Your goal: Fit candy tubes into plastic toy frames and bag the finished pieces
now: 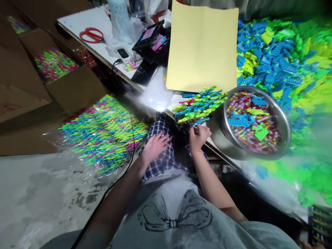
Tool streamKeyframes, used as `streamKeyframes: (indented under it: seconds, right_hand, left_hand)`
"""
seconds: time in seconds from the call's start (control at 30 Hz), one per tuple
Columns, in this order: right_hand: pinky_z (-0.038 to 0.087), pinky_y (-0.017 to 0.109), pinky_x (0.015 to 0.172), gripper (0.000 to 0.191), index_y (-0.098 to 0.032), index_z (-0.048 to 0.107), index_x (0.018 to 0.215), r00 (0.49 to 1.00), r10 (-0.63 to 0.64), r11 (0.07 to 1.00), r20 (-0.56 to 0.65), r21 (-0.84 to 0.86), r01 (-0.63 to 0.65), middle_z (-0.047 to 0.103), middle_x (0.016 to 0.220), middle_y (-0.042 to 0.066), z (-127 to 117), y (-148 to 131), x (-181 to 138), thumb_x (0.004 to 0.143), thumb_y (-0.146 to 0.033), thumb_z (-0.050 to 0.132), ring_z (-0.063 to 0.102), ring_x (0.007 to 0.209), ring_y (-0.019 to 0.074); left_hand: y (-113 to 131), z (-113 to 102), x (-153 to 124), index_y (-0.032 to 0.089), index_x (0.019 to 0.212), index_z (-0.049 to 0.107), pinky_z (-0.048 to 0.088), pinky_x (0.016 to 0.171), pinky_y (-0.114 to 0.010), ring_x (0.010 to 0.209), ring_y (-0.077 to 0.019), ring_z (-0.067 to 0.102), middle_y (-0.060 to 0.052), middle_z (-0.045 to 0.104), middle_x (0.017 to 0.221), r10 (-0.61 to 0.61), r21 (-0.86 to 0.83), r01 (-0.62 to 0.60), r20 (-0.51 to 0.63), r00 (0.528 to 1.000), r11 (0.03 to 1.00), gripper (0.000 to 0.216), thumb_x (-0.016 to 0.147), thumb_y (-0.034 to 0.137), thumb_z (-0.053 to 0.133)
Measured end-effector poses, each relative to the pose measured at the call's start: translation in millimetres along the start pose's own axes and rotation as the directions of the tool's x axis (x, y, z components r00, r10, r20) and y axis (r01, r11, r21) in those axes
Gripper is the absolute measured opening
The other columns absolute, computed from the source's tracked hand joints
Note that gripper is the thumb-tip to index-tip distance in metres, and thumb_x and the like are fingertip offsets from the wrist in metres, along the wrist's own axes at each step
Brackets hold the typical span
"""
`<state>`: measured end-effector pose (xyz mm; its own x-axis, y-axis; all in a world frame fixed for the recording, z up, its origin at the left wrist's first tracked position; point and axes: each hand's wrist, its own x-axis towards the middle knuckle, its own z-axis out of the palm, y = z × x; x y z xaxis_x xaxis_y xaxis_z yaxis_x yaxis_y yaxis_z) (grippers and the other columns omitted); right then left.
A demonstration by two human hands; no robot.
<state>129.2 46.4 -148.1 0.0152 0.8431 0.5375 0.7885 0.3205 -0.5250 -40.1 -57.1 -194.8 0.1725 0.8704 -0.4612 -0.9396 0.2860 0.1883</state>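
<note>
My left hand [155, 145] lies flat on my checked trouser leg [166, 155], fingers stretched out and holding nothing. My right hand [198, 136] is at the table's edge, fingers pinched on a blue plastic piece at the bottom of a row of coloured plastic clips [198, 103] in blue, green, yellow and pink. Just right of that hand stands a metal bowl [282, 117] filled with small coloured parts and blue and green plastic pieces.
A stack of yellow paper [202, 48] lies behind the clips. A heap of blue and green plastic pieces [280, 58] covers the table at right. Bagged clips [103, 131] lie on the floor at left, by cardboard boxes [52, 65]. Red scissors [92, 35] lie far left.
</note>
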Motion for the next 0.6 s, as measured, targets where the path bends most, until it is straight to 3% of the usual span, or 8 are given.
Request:
streamKeyframes:
  seconds: [0.23, 0.4, 0.6]
  right_hand:
    - [0.032, 0.037, 0.077, 0.021, -0.019, 0.062, 0.084, 1.0, -0.015, 1.0, -0.009, -0.014, 0.015, 0.062, 0.068, 0.004, 8, 2, -1, 0.081, -0.036, 0.05, 0.053, 0.073, 0.0212]
    - [0.029, 0.037, 0.081, 0.022, -0.017, 0.061, 0.086, 0.99, 0.028, 0.999, 0.14, 0.034, -0.033, 0.065, 0.084, 0.007, 8, -4, 1, 0.084, -0.035, 0.047, 0.052, 0.083, 0.0217]
    - [0.029, 0.034, 0.076, 0.016, -0.016, 0.062, 0.078, 0.995, 0.029, 0.995, 0.095, 0.089, -0.038, 0.066, 0.077, 0.005, 2, -15, 7, 0.081, -0.03, 0.054, 0.052, 0.078, 0.0207]
  left_hand:
    - [2, 3, -4, 0.022, 0.113, 0.051, 0.04, 0.088, -0.038, 0.104, -0.0208, 0.054, -0.009, 0.055, 0.119, -0.002, -0.006, 0.001, -0.067, 0.998, 1.0, 0.033, 0.085, 0.035, 0.038]
    - [6, 6, -6, 0.026, 0.113, 0.051, 0.039, 0.089, -0.037, 0.105, -0.0184, 0.054, -0.005, 0.057, 0.117, -0.004, 0.085, 0.007, -0.029, 1.0, 0.996, 0.032, 0.086, 0.034, 0.036]
    - [0, 22, -12, 0.038, 0.117, 0.048, 0.041, 0.09, -0.04, 0.118, -0.0202, 0.046, -0.003, 0.056, 0.12, 0.043, 0.231, -0.013, -0.126, 0.991, 0.973, 0.04, 0.078, 0.037, 0.046]
